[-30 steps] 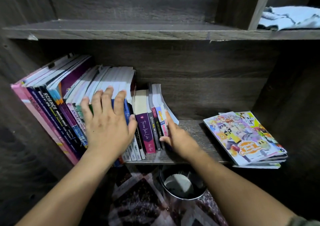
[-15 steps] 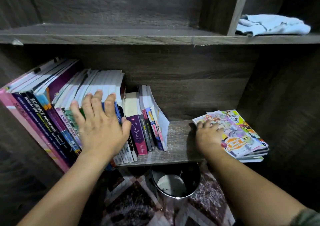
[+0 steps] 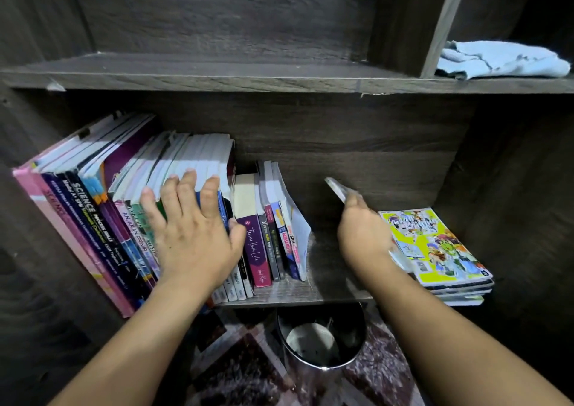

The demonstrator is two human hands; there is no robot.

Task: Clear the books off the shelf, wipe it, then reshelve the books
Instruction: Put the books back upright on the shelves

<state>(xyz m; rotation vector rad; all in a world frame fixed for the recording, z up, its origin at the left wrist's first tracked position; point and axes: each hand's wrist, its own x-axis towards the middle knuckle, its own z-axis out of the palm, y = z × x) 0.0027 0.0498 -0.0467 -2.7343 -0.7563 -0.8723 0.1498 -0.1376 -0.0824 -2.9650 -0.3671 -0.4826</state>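
Your left hand [image 3: 192, 234] lies flat against the row of books [image 3: 124, 206] at the left and centre of the frame. Its fingers are straight and spread over the spines and top edges, and the thumb touches a purple book [image 3: 253, 250]. The hand presses on the books without curling round any of them. The books stand upright and lean towards the left wall of the compartment, filling the left half of the shelf [image 3: 289, 292].

Right of centre, your right hand [image 3: 363, 234] grasps a thin book [image 3: 340, 189]. The book is seen nearly edge-on and blurred, and its far corner pokes up above your fingers. You hold it in the air above the shelf board, between the upright row and the stack of comic books [image 3: 435, 250]. That stack lies flat at the right end of the same shelf, with a yellow-green cover on top, and overhangs the front edge a little.

A pale blue cloth [image 3: 503, 63] lies crumpled on the upper shelf [image 3: 217, 76] at the upper right of the frame, right of a vertical divider. At the bottom centre, below the shelf, a metal bin [image 3: 323, 340] stands on a patterned rug [image 3: 248, 374].
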